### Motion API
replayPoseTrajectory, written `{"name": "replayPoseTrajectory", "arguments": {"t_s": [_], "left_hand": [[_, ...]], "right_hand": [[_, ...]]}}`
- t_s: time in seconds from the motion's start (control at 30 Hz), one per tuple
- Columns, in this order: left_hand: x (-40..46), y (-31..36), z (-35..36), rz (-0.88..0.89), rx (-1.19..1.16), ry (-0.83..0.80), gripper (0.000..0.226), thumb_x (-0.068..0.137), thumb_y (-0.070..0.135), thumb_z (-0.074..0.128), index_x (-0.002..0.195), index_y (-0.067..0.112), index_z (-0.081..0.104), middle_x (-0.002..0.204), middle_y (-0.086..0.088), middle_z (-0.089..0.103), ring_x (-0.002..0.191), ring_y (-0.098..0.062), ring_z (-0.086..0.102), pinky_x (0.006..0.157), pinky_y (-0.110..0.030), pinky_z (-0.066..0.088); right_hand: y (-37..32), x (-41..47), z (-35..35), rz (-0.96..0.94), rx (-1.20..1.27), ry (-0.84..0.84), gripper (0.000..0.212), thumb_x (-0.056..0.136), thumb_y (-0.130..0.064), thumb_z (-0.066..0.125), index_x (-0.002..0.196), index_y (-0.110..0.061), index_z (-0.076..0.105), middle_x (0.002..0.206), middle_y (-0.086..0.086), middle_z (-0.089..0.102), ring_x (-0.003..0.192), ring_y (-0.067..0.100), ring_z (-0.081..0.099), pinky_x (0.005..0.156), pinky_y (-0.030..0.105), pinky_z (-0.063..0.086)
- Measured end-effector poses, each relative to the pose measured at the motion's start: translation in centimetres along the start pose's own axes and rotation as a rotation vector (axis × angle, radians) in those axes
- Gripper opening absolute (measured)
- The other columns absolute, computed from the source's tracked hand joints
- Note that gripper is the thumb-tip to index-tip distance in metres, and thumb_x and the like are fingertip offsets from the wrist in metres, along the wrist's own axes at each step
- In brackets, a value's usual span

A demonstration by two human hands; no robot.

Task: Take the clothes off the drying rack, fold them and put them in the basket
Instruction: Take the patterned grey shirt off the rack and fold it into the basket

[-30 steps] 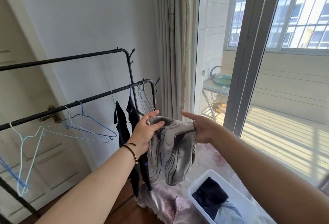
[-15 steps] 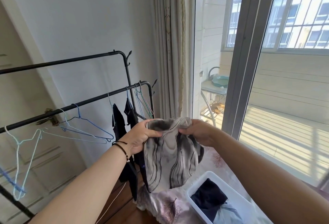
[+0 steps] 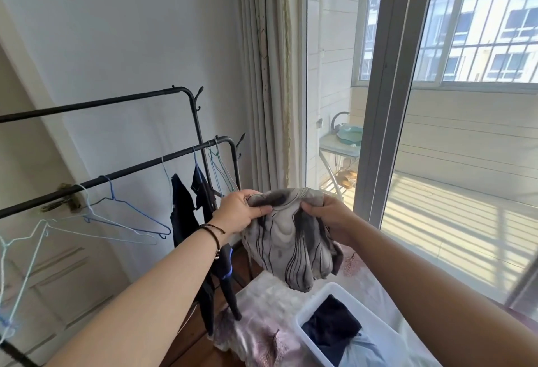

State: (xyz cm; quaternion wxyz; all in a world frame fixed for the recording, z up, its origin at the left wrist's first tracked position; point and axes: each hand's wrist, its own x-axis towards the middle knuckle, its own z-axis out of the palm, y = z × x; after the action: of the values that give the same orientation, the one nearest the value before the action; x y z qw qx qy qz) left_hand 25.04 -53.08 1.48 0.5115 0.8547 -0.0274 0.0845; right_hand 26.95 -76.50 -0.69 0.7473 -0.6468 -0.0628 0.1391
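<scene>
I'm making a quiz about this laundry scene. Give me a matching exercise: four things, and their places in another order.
Things:
1. grey patterned garment
2. dark navy clothes
3. blue hanger
4. black garments

Places:
A. hanging bare on the rack's front rail
B. held in both hands
C. inside the white basket
D. hanging on hangers at the rack

Pairs: 1-B, 2-C, 3-A, 4-D

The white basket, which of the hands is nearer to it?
Right. The right hand holds the garment almost above the basket; the left hand grips it farther off, toward the rack.
</scene>
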Motion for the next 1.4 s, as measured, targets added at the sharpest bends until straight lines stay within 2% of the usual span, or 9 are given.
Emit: {"name": "replayPoseTrajectory", "arguments": {"t_s": [0.13, 0.33, 0.47, 0.67, 0.77, 0.87, 1.0, 1.2, 1.4], "left_hand": [[0.4, 0.6, 2.1, -0.082, -0.284, -0.011, 0.036, 0.07, 0.024, 0.088, 0.1, 0.016, 0.07, 0.094, -0.006, 0.076, 0.094, -0.026, 0.072, 0.084, -0.036, 0.058], [1.2, 2.3, 6.1, -0.198, -0.666, -0.145, 0.031, 0.08, 0.01, 0.078, 0.109, 0.002, 0.071, 0.103, -0.02, 0.073, 0.1, -0.036, 0.07, 0.087, -0.044, 0.057], [1.8, 2.1, 8.4, -0.175, -0.565, -0.363, 0.037, 0.077, 0.005, 0.079, 0.112, 0.004, 0.07, 0.109, -0.021, 0.072, 0.104, -0.036, 0.069, 0.093, -0.047, 0.054], [2.4, 1.4, 12.7, -0.147, -0.249, -0.474, 0.042, 0.079, 0.046, 0.076, 0.115, 0.025, 0.07, 0.107, -0.001, 0.075, 0.105, -0.02, 0.069, 0.097, -0.038, 0.051], [1.8, 0.8, 15.3, -0.169, -0.318, -0.428, 0.035, 0.09, 0.035, 0.068, 0.121, 0.02, 0.065, 0.108, -0.003, 0.074, 0.105, -0.021, 0.067, 0.091, -0.032, 0.053], [1.9, -0.9, 17.8, -0.222, -0.421, -0.439, 0.036, 0.092, 0.032, 0.066, 0.125, 0.018, 0.063, 0.112, -0.007, 0.073, 0.108, -0.025, 0.067, 0.098, -0.042, 0.051], [2.4, -2.3, 19.9, -0.339, -0.532, -0.472, 0.037, 0.094, 0.03, 0.064, 0.126, 0.013, 0.061, 0.111, -0.013, 0.073, 0.104, -0.029, 0.069, 0.087, -0.04, 0.056], [3.7, -4.9, 22.6, -0.485, -0.671, -0.569, 0.039, 0.093, 0.031, 0.064, 0.127, 0.011, 0.062, 0.115, -0.017, 0.071, 0.104, -0.032, 0.069, 0.076, -0.037, 0.057], [4.1, -9.0, 24.3, -0.548, -0.7, -0.723, 0.049, 0.078, 0.026, 0.08, 0.122, 0.011, 0.067, 0.117, -0.019, 0.069, 0.106, -0.034, 0.067, 0.083, -0.044, 0.056]], "right_hand": [[-0.2, -0.4, -1.2, 0.011, 0.129, 0.086, 0.02, 0.092, -0.008, 0.064, 0.11, -0.001, 0.067, 0.106, 0.026, 0.07, 0.092, 0.036, 0.069, 0.088, 0.047, 0.056], [-0.3, -1.3, -4.4, 0.012, 0.274, 0.193, 0.022, 0.092, -0.012, 0.066, 0.112, -0.003, 0.067, 0.102, 0.024, 0.071, 0.086, 0.034, 0.07, 0.081, 0.046, 0.058], [-0.1, -2.2, -7.0, 0.005, 0.311, 0.242, 0.02, 0.093, -0.012, 0.063, 0.111, -0.004, 0.067, 0.1, 0.022, 0.071, 0.084, 0.033, 0.07, 0.078, 0.045, 0.059], [1.6, -3.6, -10.8, 0.045, 0.352, 0.316, 0.026, 0.093, -0.013, 0.063, 0.117, -0.004, 0.066, 0.107, 0.023, 0.07, 0.091, 0.035, 0.071, 0.078, 0.044, 0.058], [3.4, -4.4, -12.1, 0.103, 0.393, 0.321, 0.04, 0.091, -0.018, 0.066, 0.126, 0.0, 0.059, 0.108, 0.023, 0.067, 0.091, 0.033, 0.069, 0.078, 0.042, 0.058], [5.1, -5.7, -13.4, 0.16, 0.364, 0.246, 0.054, 0.087, -0.011, 0.069, 0.135, 0.0, 0.049, 0.104, 0.021, 0.068, 0.084, 0.03, 0.07, 0.069, 0.035, 0.058], [6.8, -6.4, -14.5, 0.175, 0.334, 0.233, 0.055, 0.085, 0.009, 0.062, 0.132, -0.014, 0.043, 0.095, 0.018, 0.069, 0.075, 0.029, 0.072, 0.062, 0.036, 0.058], [11.0, -5.4, -15.7, 0.217, 0.415, 0.355, 0.06, 0.084, 0.006, 0.065, 0.138, -0.007, 0.043, 0.104, 0.022, 0.069, 0.084, 0.034, 0.072, 0.069, 0.04, 0.058], [16.2, -3.8, -17.2, 0.177, 0.473, 0.447, 0.045, 0.09, 0.006, 0.058, 0.132, -0.007, 0.052, 0.104, 0.021, 0.069, 0.082, 0.031, 0.072, 0.078, 0.046, 0.06]]}}
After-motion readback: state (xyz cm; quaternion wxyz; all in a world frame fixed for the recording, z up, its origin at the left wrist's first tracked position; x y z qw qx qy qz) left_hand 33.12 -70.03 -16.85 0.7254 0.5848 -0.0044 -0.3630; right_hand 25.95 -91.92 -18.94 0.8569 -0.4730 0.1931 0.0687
